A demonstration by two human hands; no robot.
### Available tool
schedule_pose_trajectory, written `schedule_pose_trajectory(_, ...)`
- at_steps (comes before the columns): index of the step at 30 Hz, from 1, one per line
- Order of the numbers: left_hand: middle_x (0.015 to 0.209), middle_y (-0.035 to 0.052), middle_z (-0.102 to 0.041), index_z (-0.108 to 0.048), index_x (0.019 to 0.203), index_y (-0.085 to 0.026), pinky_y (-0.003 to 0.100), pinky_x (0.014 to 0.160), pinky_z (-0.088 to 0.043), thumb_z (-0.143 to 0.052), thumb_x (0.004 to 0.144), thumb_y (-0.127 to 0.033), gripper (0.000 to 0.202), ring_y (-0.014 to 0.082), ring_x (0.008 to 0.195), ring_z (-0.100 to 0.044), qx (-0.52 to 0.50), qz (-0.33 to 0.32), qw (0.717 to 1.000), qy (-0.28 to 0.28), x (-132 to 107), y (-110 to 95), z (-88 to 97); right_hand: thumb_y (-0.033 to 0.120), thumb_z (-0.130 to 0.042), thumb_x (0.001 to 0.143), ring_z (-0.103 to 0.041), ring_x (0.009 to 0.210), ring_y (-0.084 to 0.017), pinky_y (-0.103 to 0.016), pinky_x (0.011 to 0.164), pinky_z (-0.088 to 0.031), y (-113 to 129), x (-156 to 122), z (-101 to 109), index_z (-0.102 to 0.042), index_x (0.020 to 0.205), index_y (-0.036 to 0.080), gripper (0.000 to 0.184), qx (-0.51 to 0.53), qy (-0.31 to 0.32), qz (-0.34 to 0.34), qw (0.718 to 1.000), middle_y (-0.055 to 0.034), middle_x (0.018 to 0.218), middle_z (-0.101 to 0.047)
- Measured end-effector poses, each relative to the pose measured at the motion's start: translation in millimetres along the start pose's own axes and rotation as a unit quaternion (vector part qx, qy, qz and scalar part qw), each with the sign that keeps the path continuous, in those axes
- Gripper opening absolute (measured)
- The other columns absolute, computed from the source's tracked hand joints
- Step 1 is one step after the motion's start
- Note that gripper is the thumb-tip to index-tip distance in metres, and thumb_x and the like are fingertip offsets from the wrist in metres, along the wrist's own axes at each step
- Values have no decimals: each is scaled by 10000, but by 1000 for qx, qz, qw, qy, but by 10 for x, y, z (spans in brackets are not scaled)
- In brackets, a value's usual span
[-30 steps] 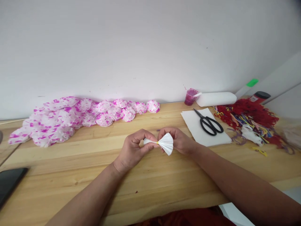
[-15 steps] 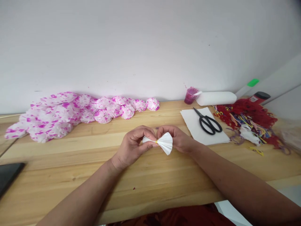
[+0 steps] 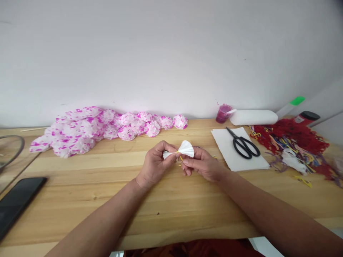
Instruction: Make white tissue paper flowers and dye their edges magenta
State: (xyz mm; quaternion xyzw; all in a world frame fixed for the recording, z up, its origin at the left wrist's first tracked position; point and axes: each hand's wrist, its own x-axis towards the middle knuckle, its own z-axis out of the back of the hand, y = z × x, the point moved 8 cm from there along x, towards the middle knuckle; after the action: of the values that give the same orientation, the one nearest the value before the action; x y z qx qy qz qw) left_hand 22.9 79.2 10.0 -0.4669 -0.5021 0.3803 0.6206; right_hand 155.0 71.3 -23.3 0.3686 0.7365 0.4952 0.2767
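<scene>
Pinched at its middle by my left hand (image 3: pixel 157 160) is a pleated white paper piece (image 3: pixel 187 150), its two ends fanned out like a bow. A yellow string (image 3: pixel 181 158) goes round the narrow waist of the paper and hangs down from it. My right hand (image 3: pixel 202 164) is closed with thumb and fingers on the string, just right of the paper and partly behind its fan. Both hands are above the wooden table.
Pink-speckled white paper flowers (image 3: pixel 76 132) lie piled along the wall. Black scissors (image 3: pixel 244 144) rest on stacked white paper (image 3: pixel 227 157). Further right are a cup of purple liquid (image 3: pixel 223 114), a white roll (image 3: pixel 254 117) and tangled strings (image 3: pixel 289 132). A phone (image 3: pixel 18 200) lies left.
My right hand has come down from behind the paper and now holds the yellow string below the waist. The paper has tilted a little. The view has shifted left.
</scene>
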Motion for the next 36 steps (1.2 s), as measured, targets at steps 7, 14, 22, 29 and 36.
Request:
schedule_pose_trajectory(7,778,25,-700,-609,782,-159,239,612,-494,-776,803,-326,237,118,645,-616,7,22,998,-52,22,42,82,265,-710,855,-637,536,-111,-272,588,-524,89,-27,0,-624,947,174,155,-46,-77,53,995,22,679,-685)
schedule_pose_trajectory(14,837,47,-730,-615,762,-155,239,596,-486,-801,773,-349,269,107,627,-583,-44,52,996,-60,41,125,80,295,-687,856,-613,509,-112,-283,584,-515,93,-44,-7,-614,1013,184,206,-69,-106,52,991,34,646,-669)
schedule_pose_trajectory(22,745,13,-701,-623,752,-155,229,621,-452,-813,762,-358,279,97,617,-560,-59,78,993,-64,41,208,82,314,-700,834,-608,510,-110,-277,575,-505,54,-33,10,-647,1015,170,237,-58,-105,39,992,28,643,-666)
schedule_pose_trajectory(29,673,-1,-678,-629,759,-161,231,594,-430,-814,749,-370,279,112,601,-562,-18,74,994,-79,42,189,113,410,-708,841,-610,530,-120,-277,570,-510,12,-35,-12,-635,915,177,255,-126,-125,13,984,12,667,-656)
schedule_pose_trajectory(36,728,4,-687,-673,791,-180,240,585,-402,-784,776,-356,209,123,621,-551,115,9,989,-92,51,85,209,334,-580,938,-496,488,-101,-244,483,-366,377,-305,-132,-627,889,216,136,-441,-183,97,873,25,646,-580)
